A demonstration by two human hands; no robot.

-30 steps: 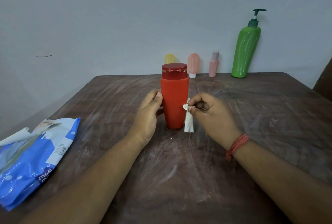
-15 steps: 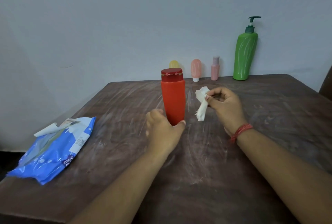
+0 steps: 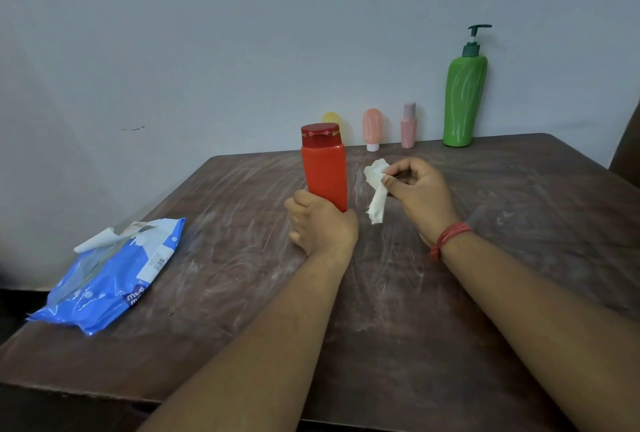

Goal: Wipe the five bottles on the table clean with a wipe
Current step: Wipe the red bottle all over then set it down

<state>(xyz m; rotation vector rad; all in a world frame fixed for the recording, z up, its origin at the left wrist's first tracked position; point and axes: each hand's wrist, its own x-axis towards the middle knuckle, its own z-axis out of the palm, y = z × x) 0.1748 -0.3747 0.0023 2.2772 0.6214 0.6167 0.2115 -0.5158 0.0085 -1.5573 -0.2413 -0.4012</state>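
Since a second ago the left hand (image 3: 320,224) has slid down from the bottle's side to its base, and the right hand (image 3: 417,189) has lifted the wipe (image 3: 376,189) away from the bottle, leaving a clear gap between them. The left grip is wrapped around the bottom of the red bottle (image 3: 325,173), which stands upright near the middle of the table (image 3: 519,258). It has a bright orange-red body and a darker red flip cap. The right grip pinches the crumpled white wipe at the bottle's 3 o'clock. At 12 to 2 o'clock, against the wall, stand a yellow bottle (image 3: 330,117), a peach tube (image 3: 372,128), a pink bottle (image 3: 408,125) and a green pump bottle (image 3: 464,99). A blue wipes pack (image 3: 107,272) lies at 8 o'clock.
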